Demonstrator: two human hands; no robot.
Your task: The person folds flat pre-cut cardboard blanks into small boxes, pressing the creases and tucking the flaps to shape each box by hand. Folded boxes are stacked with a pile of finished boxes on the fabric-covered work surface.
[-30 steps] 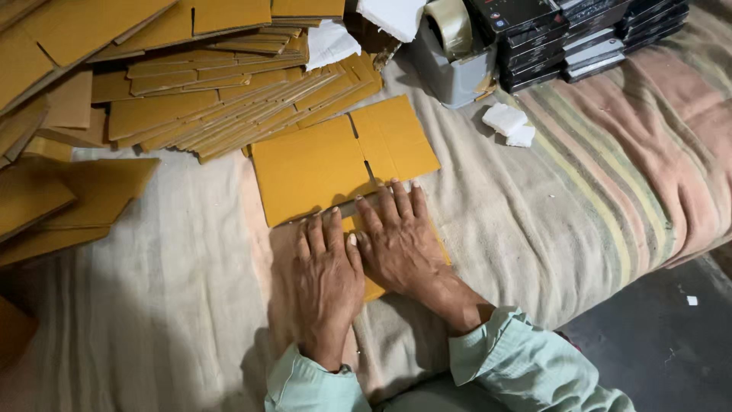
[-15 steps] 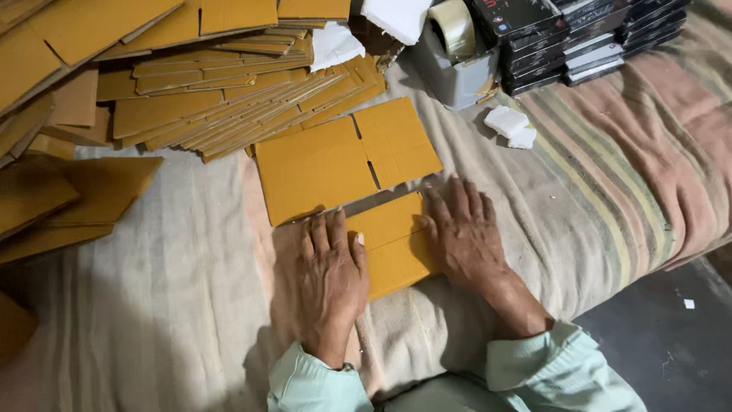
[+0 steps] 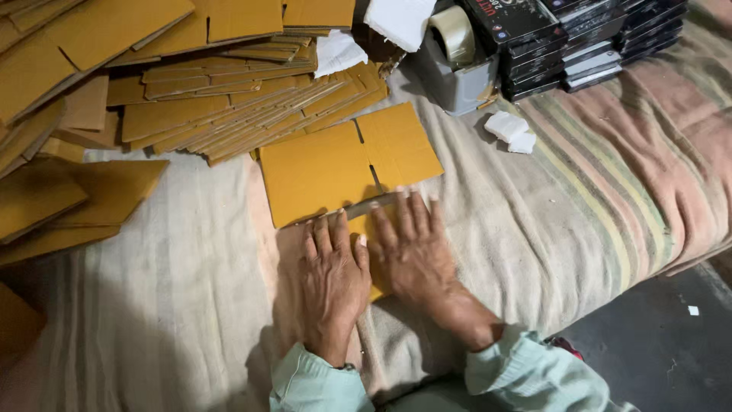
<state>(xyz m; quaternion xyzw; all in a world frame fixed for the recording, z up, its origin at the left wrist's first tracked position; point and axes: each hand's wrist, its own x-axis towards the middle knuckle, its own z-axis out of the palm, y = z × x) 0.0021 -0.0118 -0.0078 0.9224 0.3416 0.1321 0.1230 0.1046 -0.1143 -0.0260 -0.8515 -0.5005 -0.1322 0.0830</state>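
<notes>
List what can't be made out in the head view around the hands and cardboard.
- Near part of the cardboard blank: hidden under the left hand and right hand.
- Cardboard pile: cut off by the top and left edges, lower sheets buried.
- Tape dispenser: base hidden by its grey holder.
- Black boxes: cut off at the top edge.

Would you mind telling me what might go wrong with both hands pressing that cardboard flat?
The left hand and right hand press the yellow cardboard blank on a soft blanket, so the fold may crease unevenly. The cardboard pile touches the blank and might slide onto it.
</notes>
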